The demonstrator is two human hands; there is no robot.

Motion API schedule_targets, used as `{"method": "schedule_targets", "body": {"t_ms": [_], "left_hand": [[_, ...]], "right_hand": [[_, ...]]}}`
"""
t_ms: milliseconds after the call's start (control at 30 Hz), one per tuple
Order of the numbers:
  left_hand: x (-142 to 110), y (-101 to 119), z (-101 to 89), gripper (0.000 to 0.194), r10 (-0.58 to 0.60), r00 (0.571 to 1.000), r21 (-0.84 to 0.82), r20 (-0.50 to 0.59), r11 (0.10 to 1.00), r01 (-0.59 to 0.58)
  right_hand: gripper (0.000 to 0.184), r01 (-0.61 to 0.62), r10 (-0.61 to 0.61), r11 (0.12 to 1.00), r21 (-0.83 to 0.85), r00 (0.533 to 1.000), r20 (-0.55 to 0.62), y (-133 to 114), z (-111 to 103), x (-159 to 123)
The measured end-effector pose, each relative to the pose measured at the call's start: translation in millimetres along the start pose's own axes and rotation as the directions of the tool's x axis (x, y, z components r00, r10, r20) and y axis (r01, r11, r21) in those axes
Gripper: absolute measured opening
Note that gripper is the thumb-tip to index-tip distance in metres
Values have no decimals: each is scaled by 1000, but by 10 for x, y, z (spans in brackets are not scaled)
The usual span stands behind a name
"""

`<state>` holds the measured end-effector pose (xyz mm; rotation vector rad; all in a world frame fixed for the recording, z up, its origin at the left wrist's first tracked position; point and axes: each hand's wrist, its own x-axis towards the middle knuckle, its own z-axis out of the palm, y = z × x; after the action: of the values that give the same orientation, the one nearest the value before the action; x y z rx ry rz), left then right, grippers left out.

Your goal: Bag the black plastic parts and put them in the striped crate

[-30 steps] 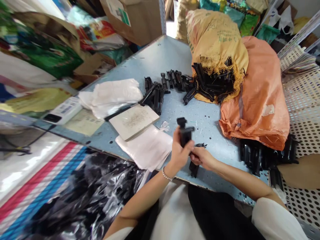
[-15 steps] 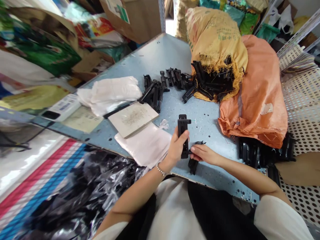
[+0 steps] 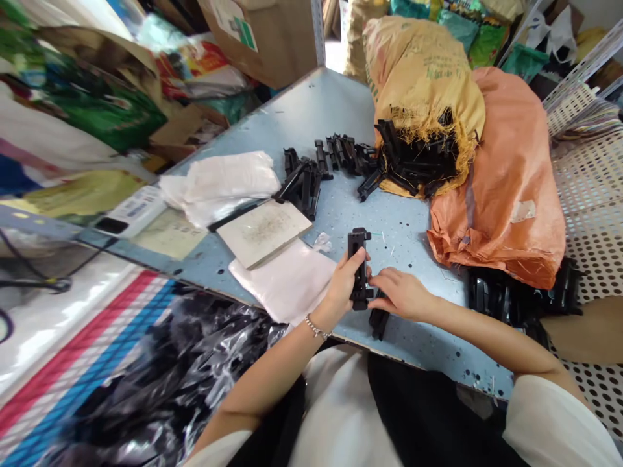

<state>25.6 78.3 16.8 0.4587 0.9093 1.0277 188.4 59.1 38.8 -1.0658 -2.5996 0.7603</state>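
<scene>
My left hand [image 3: 343, 285] is closed around a long black plastic bracket [image 3: 359, 259], held upright above the table's near edge. Its thumb lies across the front of the bracket, and a small projection sticks out at the upper right end. My right hand [image 3: 402, 294] is at the lower right side of the same bracket, thumb and fingers apart, fingertips close to a small projection there. Whether they touch it is hard to tell. Under the right hand lies a second black plastic piece [image 3: 378, 322], partly covered.
Several black pieces [image 3: 304, 181] lie heaped behind a pale board [image 3: 265, 232]. More spill from a yellow woven sack [image 3: 421, 71], beside an orange sack [image 3: 511, 181]. White plastic bags [image 3: 228, 181] and a white device [image 3: 130, 213] are at left on the blue table [image 3: 335, 97].
My right thumb and fingers, earlier pinched at the bracket's lower side, have spread apart. The left hand keeps its hold, with the bracket turned slightly.
</scene>
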Motion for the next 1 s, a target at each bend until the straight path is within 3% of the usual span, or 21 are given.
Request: {"method": "schedule_targets", "body": {"t_ms": [67, 133, 200, 300, 367, 467, 533, 633, 700, 767, 867, 933, 1000], "left_hand": [[13, 4, 6, 54, -64, 998, -16, 10, 998, 64], [20, -14, 10, 58, -81, 997, -22, 11, 996, 82], [38, -55, -13, 58, -32, 999, -7, -15, 999, 32], [128, -165, -130, 62, 77, 994, 73, -76, 995, -71], [223, -280, -247, 61, 109, 986, 142, -122, 986, -92], [337, -530, -391, 41, 139, 984, 322, -114, 942, -95], [360, -734, -431, 32, 242, 969, 509, -47, 841, -185], [334, -1008, -440, 30, 391, 918, 716, 73, 620, -321], [321, -1092, -462, 36, 390, 913, 759, 116, 558, -335], [348, -1049, -519, 42, 370, 920, 732, 127, 591, -338], [489, -747, -621, 44, 353, 934, 545, 47, 775, -320], [613, -461, -645, 46, 290, 956, 273, -35, 923, -270], [706, -206, -604, 53, 161, 987, -5, -27, 987, -161]], "right_hand": [[35, 157, -157, 971, -183, 988, 16, 9, -38, 8], [38, 173, -173, 963, -205, 985, 20, 2, 2, 6], [43, 15, -16, 998, -63, 1000, -17, 1, 93, 0], [48, -245, 212, 941, 235, 965, 155, 89, 181, 51], [45, -306, 264, 919, 247, 946, 188, 241, 145, 192], [30, -363, 369, 928, 80, 926, -76, 581, -3, 634], [37, -440, 430, 898, -1, 880, -203, 835, -102, 1046], [54, -533, 495, 840, -98, 828, -264, 1180, -206, 1656], [55, -568, 526, 813, -131, 812, -255, 1357, -249, 1932], [50, -575, 537, 808, -129, 808, -240, 1465, -260, 2039], [44, -527, 489, 845, -87, 829, -272, 1439, -150, 1856], [41, -403, 373, 915, -29, 869, -325, 1279, 23, 1529], [38, -158, 140, 987, -35, 942, -306, 1033, 227, 1104]]}}
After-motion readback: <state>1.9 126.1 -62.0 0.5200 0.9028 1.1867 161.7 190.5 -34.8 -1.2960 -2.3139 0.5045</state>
